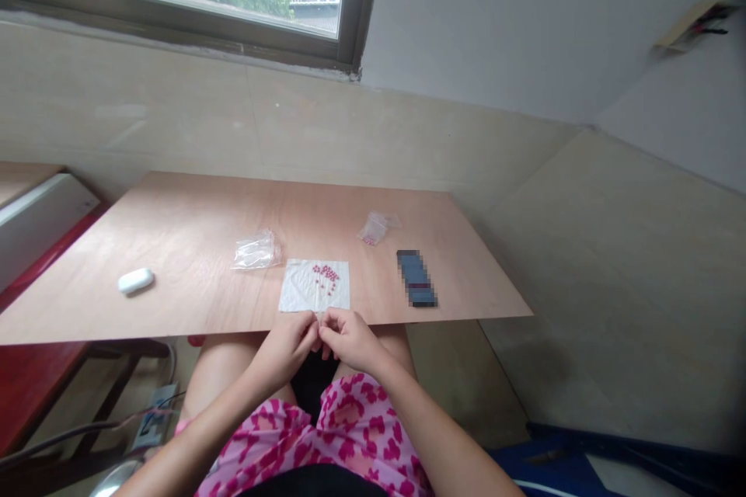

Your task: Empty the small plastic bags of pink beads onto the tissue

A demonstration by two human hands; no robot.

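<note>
My left hand [285, 347] and my right hand [350, 340] meet at the front edge of the plywood tabletop [192, 248], fingertips pinched together. Anything between them is too small to tell. Just beyond them lies a white sheet [303, 287] holding a cluster of small red beads [325, 276]. A clear zip bag [255, 250] sits left of the sheet. Another clear bag [373, 228], with some red beads in its corner, lies farther back. To the right is a dark phone [416, 278], blurred in the picture. A white oval case [136, 280] lies toward the left.
A pink patterned garment [350, 435] covers my lap below the hands. A power strip [152, 418] with cables sits on the floor under the left of the table. A red-framed bench [35, 248] stands at the left, and tiled walls rise behind the table.
</note>
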